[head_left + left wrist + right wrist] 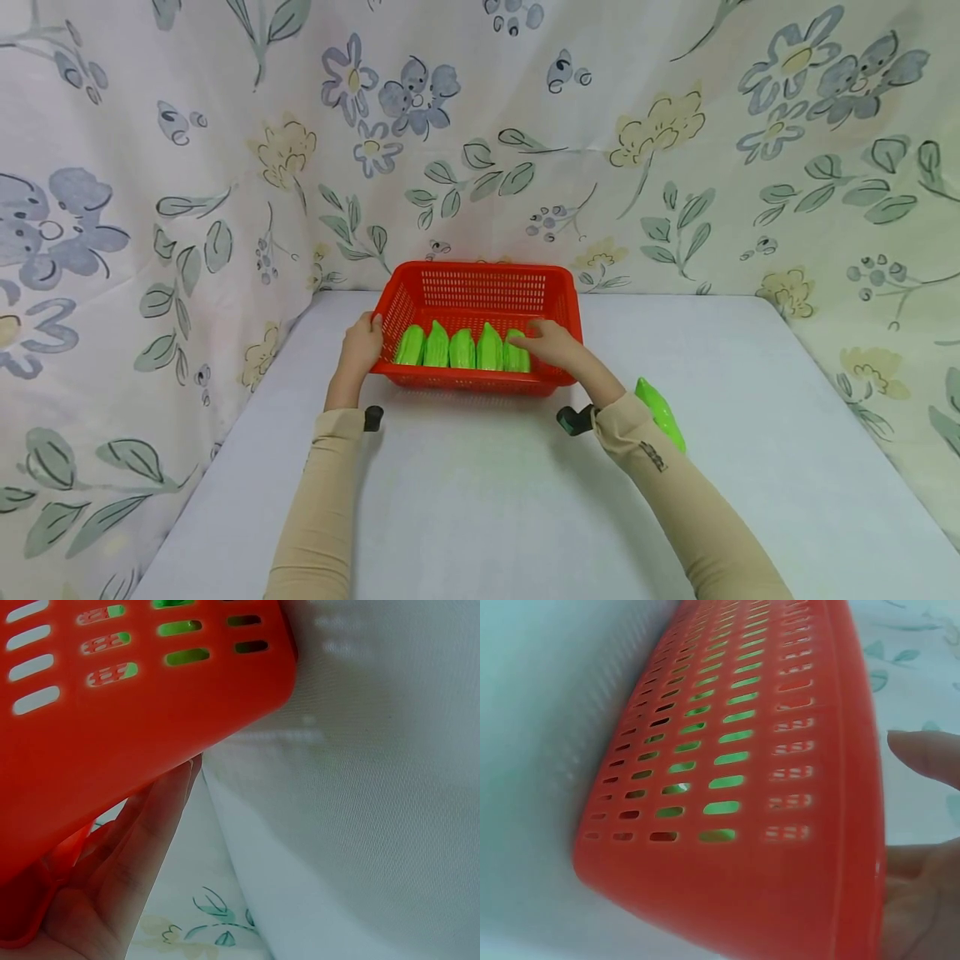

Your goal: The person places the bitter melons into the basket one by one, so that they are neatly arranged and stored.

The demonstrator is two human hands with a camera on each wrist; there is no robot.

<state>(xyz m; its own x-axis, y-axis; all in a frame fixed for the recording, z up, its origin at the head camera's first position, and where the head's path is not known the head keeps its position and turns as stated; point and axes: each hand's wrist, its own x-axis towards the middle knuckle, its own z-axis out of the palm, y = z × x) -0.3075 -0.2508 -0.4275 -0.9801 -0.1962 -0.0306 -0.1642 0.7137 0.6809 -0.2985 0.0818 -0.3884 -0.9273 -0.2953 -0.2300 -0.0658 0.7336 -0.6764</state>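
Observation:
A red plastic basket point(465, 382) with slotted walls stands toward the back of the table. Several bright green, ridged vegetables with pointed tips, like bitter melons point(462, 350), lie side by side along its near wall. My left hand point(362, 342) grips the basket's left rim; in the left wrist view its fingers point(142, 847) lie against the wall's outer side. My right hand point(553, 343) reaches over the right rim, with its fingers just above the rightmost bitter melon. In the right wrist view the thumb point(930, 756) stands extended, and the rim hides the other fingertips.
Another green bitter melon point(662, 414) lies on the white table point(480, 500) to the right of the basket, partly covered by my right sleeve point(660, 467). A floral cloth point(480, 125) hangs behind the table and along both sides.

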